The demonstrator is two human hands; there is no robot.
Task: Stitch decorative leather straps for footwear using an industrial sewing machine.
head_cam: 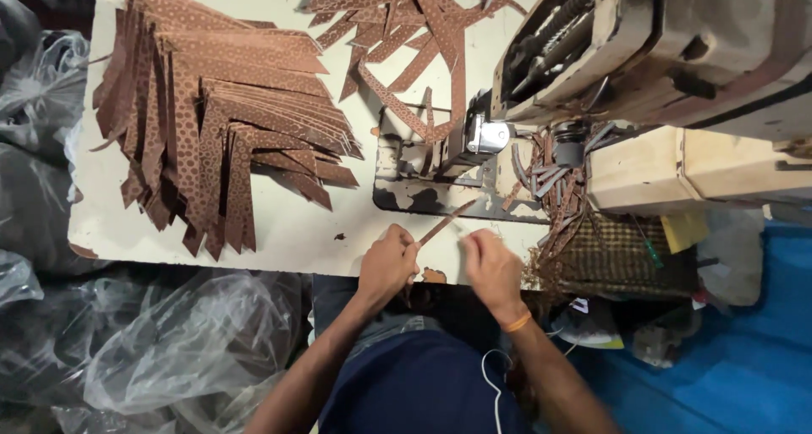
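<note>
I am pinching the narrow brown dotted leather strip (pixel 440 224) in my left hand (pixel 387 263); my right hand (pixel 491 265) is closing loosely beside it, steadying alignment toward the sewing machine (pixel 643 53)

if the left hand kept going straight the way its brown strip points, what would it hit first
Probably the sewing machine's presser foot area: the left hand aims its brown strip up-right across the worn machine bed. Depth is unclear.

Around you, a cream counter (pixel 296 222) with chipped edges fills the upper view. Crumpled clear plastic bags (pixel 152 349) heap on the left (dark beneath them), and a blue floor covering (pixel 744 358) spreads at right under even, soft light.
</note>
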